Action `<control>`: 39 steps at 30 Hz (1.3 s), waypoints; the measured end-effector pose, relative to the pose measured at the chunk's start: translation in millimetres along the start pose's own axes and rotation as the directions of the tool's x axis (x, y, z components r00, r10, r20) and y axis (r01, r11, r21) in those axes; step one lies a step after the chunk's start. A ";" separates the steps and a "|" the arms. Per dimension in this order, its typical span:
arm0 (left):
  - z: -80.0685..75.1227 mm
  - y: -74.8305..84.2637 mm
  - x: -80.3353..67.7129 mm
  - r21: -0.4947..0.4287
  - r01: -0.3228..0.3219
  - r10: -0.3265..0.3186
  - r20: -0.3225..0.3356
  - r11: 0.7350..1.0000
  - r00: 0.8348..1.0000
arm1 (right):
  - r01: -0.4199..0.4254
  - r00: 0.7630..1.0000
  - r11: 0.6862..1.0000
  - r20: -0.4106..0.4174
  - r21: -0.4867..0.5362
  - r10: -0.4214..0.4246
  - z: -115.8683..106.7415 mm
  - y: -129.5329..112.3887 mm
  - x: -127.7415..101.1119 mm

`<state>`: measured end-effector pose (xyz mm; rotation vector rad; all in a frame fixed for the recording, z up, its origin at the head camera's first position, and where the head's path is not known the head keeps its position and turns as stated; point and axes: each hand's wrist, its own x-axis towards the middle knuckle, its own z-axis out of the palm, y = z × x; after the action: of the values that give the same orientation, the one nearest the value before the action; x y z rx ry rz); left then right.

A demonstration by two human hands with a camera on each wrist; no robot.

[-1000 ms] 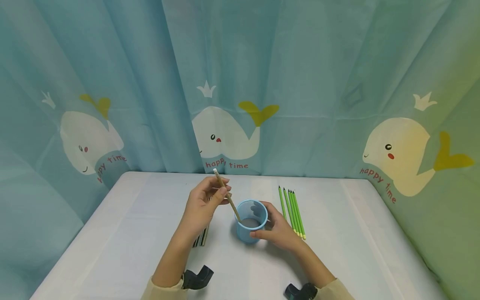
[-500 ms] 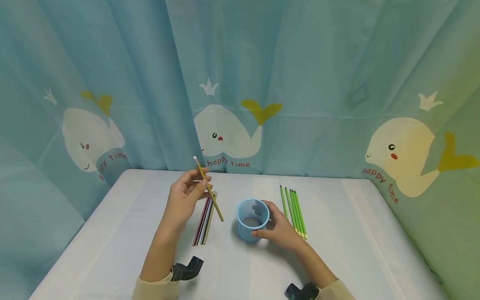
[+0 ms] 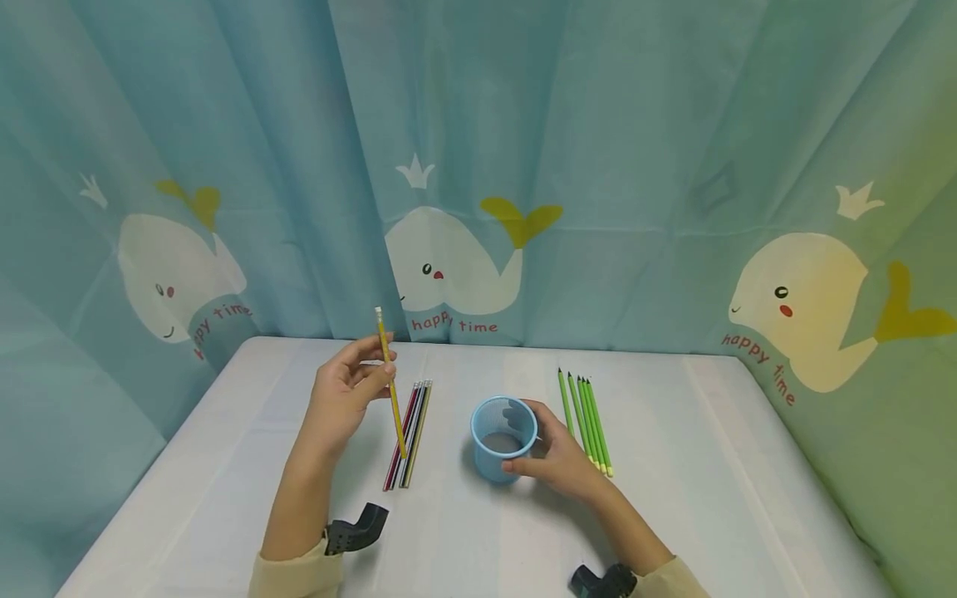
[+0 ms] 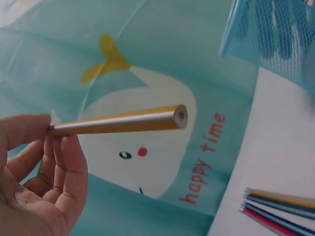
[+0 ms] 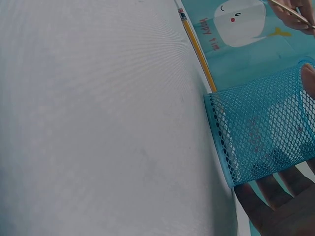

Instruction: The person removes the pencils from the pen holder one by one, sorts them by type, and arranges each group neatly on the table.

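left of the blue mesh cup (image 3: 504, 436), above the row of dark pencils (image 3: 408, 433) on the white table (image 3: 224, 465): left hand (image 3: 340, 399) pinching a yellow pencil (image 3: 390, 380) between thumb and fingertips, eraser end up, point hanging down over that row. right of the cup and touching its wall: right hand (image 3: 557, 457), fingers curled round the mesh, holding it upright. beyond that hand, further right of the cup: green pencils (image 3: 585, 419) lined up side by side. for a clean finish, probably best to turn the pencil parallel with the dark row left of the cup, lower it flat rather than point first, and set it just beside the outermost one so nothing rolls. likely wise to keep the cup steady and upright meanwhile, and to release only once the whole shaft rests on the table.
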<state>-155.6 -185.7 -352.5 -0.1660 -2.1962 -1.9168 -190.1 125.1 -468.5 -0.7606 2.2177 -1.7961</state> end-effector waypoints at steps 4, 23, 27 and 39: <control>-4.2 -6.5 2.4 0.045 0.052 -0.052 -0.010 0.998 0.999 | -0.002 1.000 1.000 0.001 -0.002 0.002 0.0 -0.6 -0.1; -13.0 -54.5 14.9 0.202 0.212 -0.218 0.007 0.956 0.976 | 0.005 1.000 1.000 0.000 -0.019 -0.005 -0.4 -1.1 -0.6; -11.9 -66.3 16.5 0.217 0.250 -0.260 0.019 0.943 0.965 | 0.010 1.000 1.000 0.003 -0.017 -0.010 -0.5 -0.6 -1.0; -3.3 -103.7 19.5 0.375 0.317 -0.345 0.008 0.871 0.938 | 0.010 1.000 1.000 0.001 -0.014 -0.010 -0.7 -1.7 0.3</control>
<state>-197.9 -204.9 -447.3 0.2227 -2.7359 -1.6176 -190.2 125.3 -466.7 -0.7772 2.2322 -1.7856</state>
